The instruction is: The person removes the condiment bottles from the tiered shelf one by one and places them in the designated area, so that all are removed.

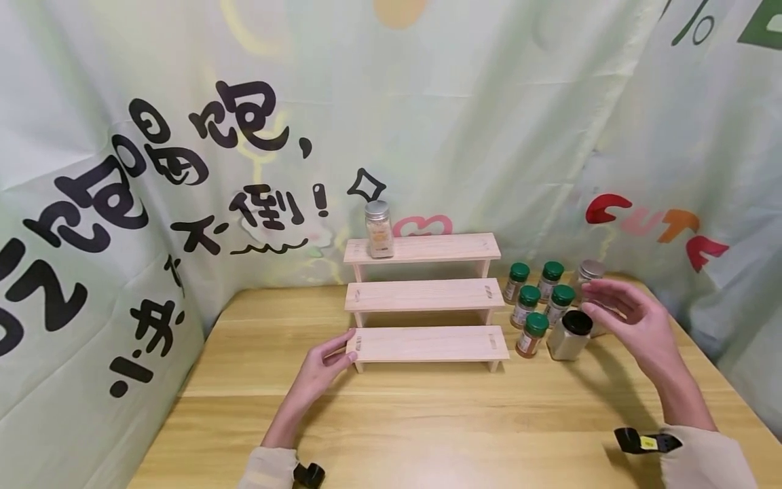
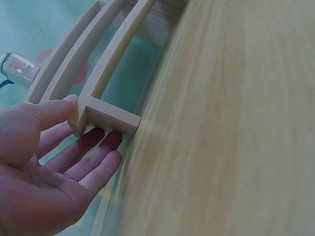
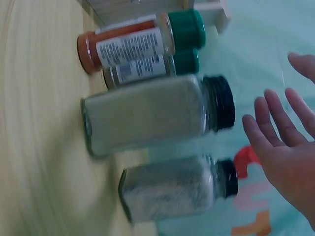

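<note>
A three-tier wooden rack [image 1: 427, 344] stands on the table. My left hand [image 1: 320, 370] holds the left end of its lowest tier; the left wrist view shows the thumb on the board's corner [image 2: 78, 115] and the fingers around its end. One silver-capped glass jar [image 1: 380, 234] stands upright on the top tier, at its left. Over the jars right of the rack hovers my right hand [image 1: 638, 326], fingers spread and holding nothing. Nearest to it are a black-lidded jar of pale powder [image 3: 147, 115] and another dark-lidded jar [image 3: 170, 191], both apart from the fingers.
Several green-capped spice jars [image 1: 534, 333] stand close together beside the rack's right end. A silver-capped jar [image 1: 590, 270] is behind them, partly hidden by the right hand. Printed cloth [image 1: 489, 136] hangs behind the wooden table [image 1: 427, 428] and along its sides.
</note>
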Available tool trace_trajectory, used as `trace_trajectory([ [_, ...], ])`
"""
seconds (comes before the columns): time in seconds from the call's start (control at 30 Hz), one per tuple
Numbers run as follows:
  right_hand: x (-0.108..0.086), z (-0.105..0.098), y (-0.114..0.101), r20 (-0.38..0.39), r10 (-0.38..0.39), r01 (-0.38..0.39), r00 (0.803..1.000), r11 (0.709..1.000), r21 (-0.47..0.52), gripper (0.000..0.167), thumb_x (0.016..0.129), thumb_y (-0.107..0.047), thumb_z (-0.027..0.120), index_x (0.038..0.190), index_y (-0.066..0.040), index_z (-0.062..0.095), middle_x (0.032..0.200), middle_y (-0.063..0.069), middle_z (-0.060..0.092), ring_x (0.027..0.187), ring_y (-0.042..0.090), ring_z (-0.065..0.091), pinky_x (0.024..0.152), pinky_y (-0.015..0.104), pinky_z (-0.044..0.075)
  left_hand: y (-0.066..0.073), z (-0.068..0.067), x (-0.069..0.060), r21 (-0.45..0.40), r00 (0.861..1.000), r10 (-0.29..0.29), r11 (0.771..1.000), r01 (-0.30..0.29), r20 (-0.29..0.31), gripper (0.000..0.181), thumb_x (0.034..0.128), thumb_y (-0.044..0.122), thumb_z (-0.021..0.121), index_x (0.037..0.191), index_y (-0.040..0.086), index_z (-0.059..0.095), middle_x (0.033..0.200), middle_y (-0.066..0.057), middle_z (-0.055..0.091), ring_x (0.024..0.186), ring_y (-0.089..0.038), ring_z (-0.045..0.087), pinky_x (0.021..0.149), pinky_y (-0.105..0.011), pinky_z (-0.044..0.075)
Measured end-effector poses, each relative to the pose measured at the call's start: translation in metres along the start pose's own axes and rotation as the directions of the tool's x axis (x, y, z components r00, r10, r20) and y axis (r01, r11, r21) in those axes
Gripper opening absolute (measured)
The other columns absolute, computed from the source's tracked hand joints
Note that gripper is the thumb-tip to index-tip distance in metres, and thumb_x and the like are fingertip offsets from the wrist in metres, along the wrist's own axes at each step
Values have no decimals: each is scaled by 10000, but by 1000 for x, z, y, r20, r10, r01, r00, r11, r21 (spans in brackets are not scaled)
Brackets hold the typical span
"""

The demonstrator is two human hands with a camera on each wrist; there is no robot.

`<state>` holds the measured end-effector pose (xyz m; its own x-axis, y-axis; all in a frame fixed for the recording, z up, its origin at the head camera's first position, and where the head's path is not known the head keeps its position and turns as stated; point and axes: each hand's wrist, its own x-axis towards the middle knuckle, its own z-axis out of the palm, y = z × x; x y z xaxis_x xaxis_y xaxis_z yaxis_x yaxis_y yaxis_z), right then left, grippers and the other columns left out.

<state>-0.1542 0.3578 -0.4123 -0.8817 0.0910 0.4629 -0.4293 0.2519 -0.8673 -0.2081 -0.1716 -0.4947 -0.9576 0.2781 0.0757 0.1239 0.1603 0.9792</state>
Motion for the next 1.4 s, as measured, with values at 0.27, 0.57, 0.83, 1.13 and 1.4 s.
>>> trace_trajectory([
  [0.27, 20, 27, -15, -13, -33, 32, 999, 996, -83, 461, 946, 52, 693, 1385, 59, 554, 1279, 120, 656, 1144, 153, 640, 942, 109, 513, -1, -2, 0, -2, 1000, 5, 1000, -5, 11, 512, 988, 98, 697, 1468, 10, 543, 1548, -182, 464, 1342, -405, 522, 1031, -300, 519],
  [0.57, 42, 63, -24, 4, -25, 25, 1000, 989, -147, 448, 963, -70, 726, 1386, -36, 580, 1281, 66, 649, 1166, 150, 626, 956, 102, 501, 0, -3, -2, -23, 1000, 5, 1000, -4, 14, 511, 987, 96, 701, 1466, 9, 546, 1538, -198, 472, 1326, -420, 533, 1015, -305, 531],
  [0.83, 61, 95, -34, 11, 32, -30, 999, 988, -149, 515, 971, -190, 740, 1432, -94, 532, 1344, 76, 605, 1237, 142, 568, 1049, 165, 474, 0, -1, -1, -17, 1000, 12, 1000, -12, 5, 505, 983, 81, 702, 1458, -2, 551, 1531, -193, 483, 1331, -412, 530, 1015, -302, 534],
  [1.13, 78, 118, -45, 59, -24, 30, 998, 995, -94, 518, 977, -151, 726, 1418, 2, 500, 1377, 190, 571, 1288, 314, 550, 1116, 340, 473, 2, -2, 4, -15, 999, 13, 1000, -13, 39, 526, 992, 106, 697, 1476, -6, 525, 1551, -203, 451, 1325, -428, 530, 1015, -306, 532],
  [1.4, 93, 146, -52, 99, -45, 46, 994, 999, -9, 506, 983, -135, 715, 1437, -49, 509, 1362, 197, 569, 1270, 338, 561, 1136, 508, 440, 1, -2, 1, -13, 1000, -5, 1000, 6, 31, 525, 988, 97, 700, 1475, -2, 530, 1542, -226, 454, 1327, -426, 529, 1005, -307, 537],
])
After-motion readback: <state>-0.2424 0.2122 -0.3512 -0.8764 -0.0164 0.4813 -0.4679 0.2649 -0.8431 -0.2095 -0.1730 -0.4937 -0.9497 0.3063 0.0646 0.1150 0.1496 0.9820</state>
